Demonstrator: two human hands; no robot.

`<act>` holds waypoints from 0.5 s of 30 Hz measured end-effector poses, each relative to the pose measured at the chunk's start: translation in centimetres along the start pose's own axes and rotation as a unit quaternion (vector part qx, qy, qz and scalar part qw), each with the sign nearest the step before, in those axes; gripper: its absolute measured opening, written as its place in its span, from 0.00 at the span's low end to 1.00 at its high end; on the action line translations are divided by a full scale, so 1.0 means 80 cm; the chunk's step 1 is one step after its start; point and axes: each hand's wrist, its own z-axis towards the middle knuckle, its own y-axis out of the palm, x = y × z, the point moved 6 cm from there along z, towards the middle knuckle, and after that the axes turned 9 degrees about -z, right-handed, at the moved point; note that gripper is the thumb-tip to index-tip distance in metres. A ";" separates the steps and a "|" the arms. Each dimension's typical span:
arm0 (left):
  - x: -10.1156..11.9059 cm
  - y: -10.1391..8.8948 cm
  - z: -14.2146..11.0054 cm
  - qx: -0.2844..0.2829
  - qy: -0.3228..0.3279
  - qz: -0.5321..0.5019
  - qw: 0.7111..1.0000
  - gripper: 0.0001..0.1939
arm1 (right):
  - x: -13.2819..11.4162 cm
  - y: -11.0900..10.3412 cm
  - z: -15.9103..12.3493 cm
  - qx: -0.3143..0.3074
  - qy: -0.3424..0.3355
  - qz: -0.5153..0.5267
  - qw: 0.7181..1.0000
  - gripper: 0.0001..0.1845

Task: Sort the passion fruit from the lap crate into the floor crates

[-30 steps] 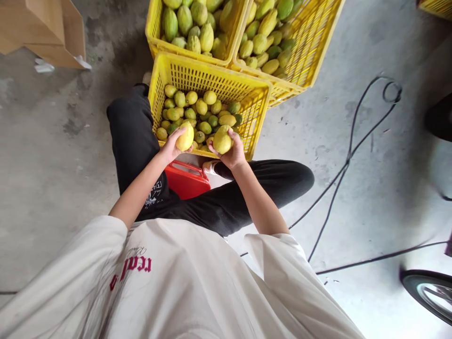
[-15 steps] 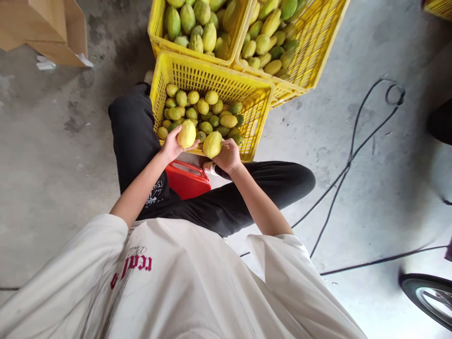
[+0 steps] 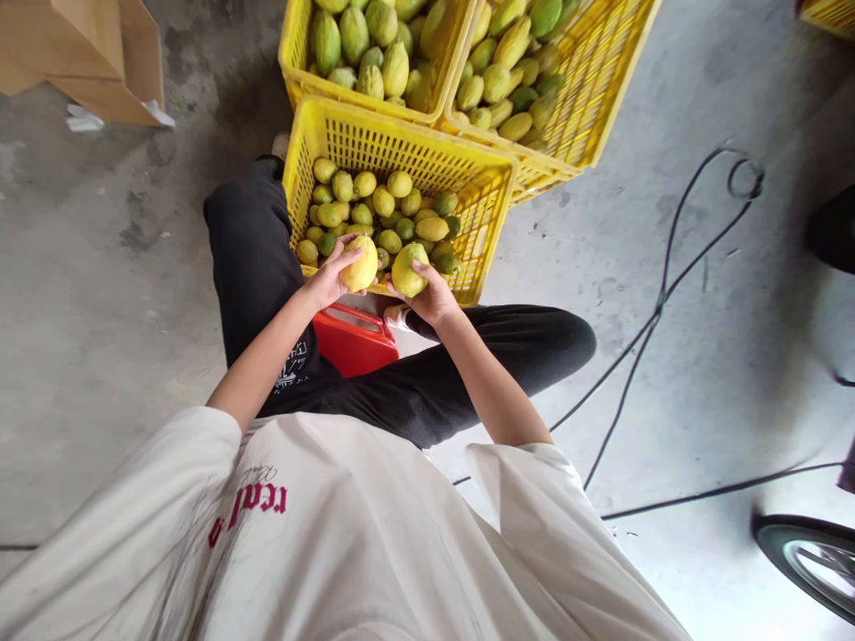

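My left hand [image 3: 327,281] is closed around a yellow fruit [image 3: 362,264]. My right hand [image 3: 434,298] grips a yellow-green fruit [image 3: 408,270] beside it. Both fruits are held close together over the near rim of a yellow slatted crate [image 3: 491,227], which is partly filled with several small green and yellow fruits. I sit with black-trousered legs on either side of the crate.
Two more yellow crates [image 3: 601,89] of larger green-yellow fruits stand behind. A red stool [image 3: 354,340] is under me. A cardboard box [image 3: 93,53] lies at far left. Black cables [image 3: 658,303] cross the concrete floor at right, near a wheel [image 3: 811,556].
Both hands have turned their fruits and brought them slightly closer together above the crate's near edge. My right hand moved a little left.
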 end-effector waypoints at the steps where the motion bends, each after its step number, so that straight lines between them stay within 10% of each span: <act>1: 0.001 0.000 0.000 0.002 -0.002 -0.005 1.000 0.33 | -0.002 0.001 -0.001 -0.003 0.001 -0.002 1.000 0.19; 15: -0.001 0.002 -0.002 0.053 -0.002 -0.065 0.997 0.29 | -0.013 0.007 -0.002 -0.007 0.005 0.025 1.000 0.19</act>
